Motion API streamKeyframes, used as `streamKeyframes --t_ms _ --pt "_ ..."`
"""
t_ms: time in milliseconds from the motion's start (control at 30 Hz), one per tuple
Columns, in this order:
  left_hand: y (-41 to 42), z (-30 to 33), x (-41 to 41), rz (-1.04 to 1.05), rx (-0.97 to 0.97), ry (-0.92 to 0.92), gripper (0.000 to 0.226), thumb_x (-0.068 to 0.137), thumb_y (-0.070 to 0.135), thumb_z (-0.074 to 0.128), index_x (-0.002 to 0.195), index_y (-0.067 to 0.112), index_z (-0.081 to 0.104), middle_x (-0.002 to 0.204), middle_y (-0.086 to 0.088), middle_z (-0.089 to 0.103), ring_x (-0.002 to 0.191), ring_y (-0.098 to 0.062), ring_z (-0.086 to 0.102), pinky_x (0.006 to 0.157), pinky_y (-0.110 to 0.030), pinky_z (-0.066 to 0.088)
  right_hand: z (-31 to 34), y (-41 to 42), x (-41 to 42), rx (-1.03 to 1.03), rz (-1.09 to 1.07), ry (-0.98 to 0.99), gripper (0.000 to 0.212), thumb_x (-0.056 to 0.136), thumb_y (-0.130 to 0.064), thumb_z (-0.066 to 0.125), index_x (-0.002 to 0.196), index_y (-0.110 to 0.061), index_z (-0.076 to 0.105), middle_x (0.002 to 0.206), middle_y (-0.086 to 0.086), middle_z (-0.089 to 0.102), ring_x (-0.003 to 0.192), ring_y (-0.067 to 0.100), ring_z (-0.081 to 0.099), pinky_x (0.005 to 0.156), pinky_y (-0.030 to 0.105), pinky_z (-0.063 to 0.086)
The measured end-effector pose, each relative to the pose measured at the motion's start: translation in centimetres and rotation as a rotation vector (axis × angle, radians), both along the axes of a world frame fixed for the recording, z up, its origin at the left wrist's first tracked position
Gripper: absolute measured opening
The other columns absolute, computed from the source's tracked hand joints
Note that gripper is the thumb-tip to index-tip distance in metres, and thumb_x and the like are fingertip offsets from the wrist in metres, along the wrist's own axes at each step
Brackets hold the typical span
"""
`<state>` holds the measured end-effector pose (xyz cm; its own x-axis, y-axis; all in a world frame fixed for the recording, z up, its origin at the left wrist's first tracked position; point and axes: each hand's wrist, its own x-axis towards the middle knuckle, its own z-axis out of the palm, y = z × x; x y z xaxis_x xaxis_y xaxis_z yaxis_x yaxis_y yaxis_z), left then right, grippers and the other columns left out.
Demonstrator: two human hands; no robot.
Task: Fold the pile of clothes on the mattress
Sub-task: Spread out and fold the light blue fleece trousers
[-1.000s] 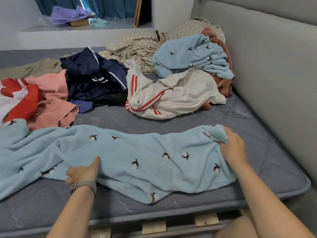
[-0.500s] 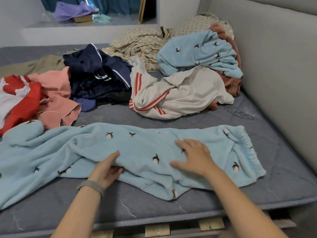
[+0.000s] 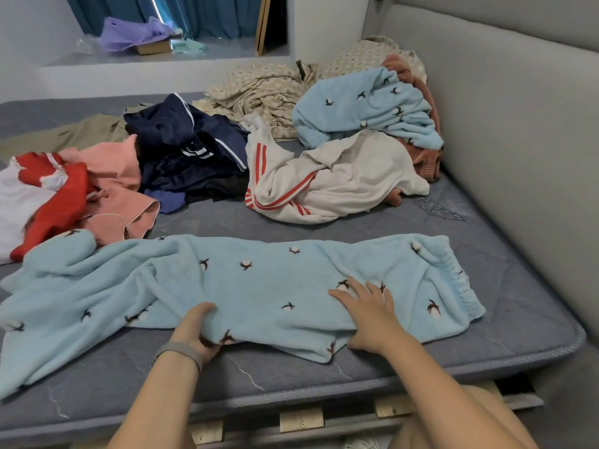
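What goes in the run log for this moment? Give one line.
left hand: grips near edge of light blue fleece pants | right hand: flat on pants | pants: spread on mattress

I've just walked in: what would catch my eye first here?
Probably the light blue fleece trousers spread across the near edge of the grey mattress, with the left hand gripping their front hem and the right hand pressing flat on them. Behind lies a jumble of clothes, including a white garment with red stripes and a navy one.

Purple bag (image 3: 136,35) on ledge (image 3: 162,61); teal curtain (image 3: 207,14); grey headboard (image 3: 518,108).
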<state>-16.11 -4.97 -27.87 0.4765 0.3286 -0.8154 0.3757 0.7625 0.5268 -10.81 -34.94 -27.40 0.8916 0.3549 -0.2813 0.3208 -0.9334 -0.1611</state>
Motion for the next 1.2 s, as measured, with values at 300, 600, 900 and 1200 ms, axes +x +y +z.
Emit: streamKeyframes --t_ms 300,600,900,1200 --pt "-0.3 0.7 -0.1 -0.042 -0.042 -0.336 0.038 0.089 0.020 0.059 0.126 0.012 0.059 0.118 -0.008 0.067 0.109 -0.027 0.063 0.091 -0.043 0.052 -1.1 3.8 -5.1 0.240 -0.228 0.140 0.021 0.089 -0.036 0.053 0.106 -0.024 0.054 0.105 -0.003 0.061 0.101 0.020 0.059 0.071 0.028 0.040" --pt "0.4 1.3 -0.9 -0.025 0.021 -0.284 0.034 0.100 0.014 0.045 0.133 0.007 0.048 0.136 -0.014 0.053 0.095 -0.027 0.058 0.089 -0.043 0.041 -2.1 7.3 -6.3 1.601 -1.457 0.336 0.064 0.078 0.002 0.076 0.131 -0.004 0.041 0.115 0.009 0.056 0.103 0.025 0.057 0.069 0.037 0.054" --pt "1.0 1.2 -3.7 0.019 0.241 -0.200 0.037 0.094 0.027 0.058 0.126 0.009 0.053 0.120 -0.009 0.059 0.099 -0.023 0.056 0.081 -0.038 0.048 0.2 5.5 -7.5 1.689 -1.476 0.720 0.017 0.088 0.005 0.060 0.103 -0.002 0.058 0.084 0.013 0.060 0.066 0.019 0.053 0.034 0.016 0.039" --pt "-1.1 0.2 -5.7 -0.057 0.147 0.006 0.068 0.083 0.016 0.073 0.140 0.014 0.035 0.132 -0.009 0.052 0.118 -0.035 0.052 0.085 -0.051 0.047 -1.4 3.4 -9.5 1.594 -1.530 0.497 0.035 0.078 -0.012 0.077 0.108 -0.007 0.058 0.109 0.012 0.064 0.103 0.030 0.060 0.091 0.045 0.050"
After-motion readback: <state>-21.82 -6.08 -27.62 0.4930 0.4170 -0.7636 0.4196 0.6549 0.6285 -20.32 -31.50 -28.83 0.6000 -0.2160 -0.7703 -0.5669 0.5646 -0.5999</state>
